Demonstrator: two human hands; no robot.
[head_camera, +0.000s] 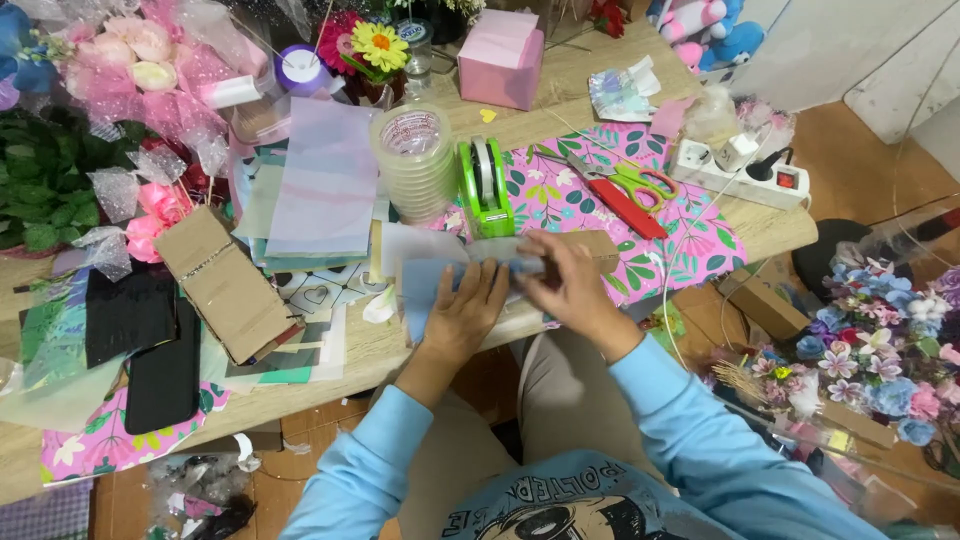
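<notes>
Both my hands work at the front edge of a cluttered wooden table (560, 100). My left hand (468, 318) presses flat on a pale blue sheet of paper (420, 290), fingers spread over it. My right hand (570, 285) pinches the same blue paper where it is rolled or folded near a small brown cardboard piece (598, 244). A green tape dispenser (485, 188) stands just behind my hands.
A stack of clear tape rolls (412, 160), pastel paper sheets (325, 180), green-handled scissors (640, 182), a red cutter (628, 208), a pink box (500, 58), a white power strip (740, 165), folded cardboard (225, 282), and flower bouquets at the left (140, 60) and right (880, 350).
</notes>
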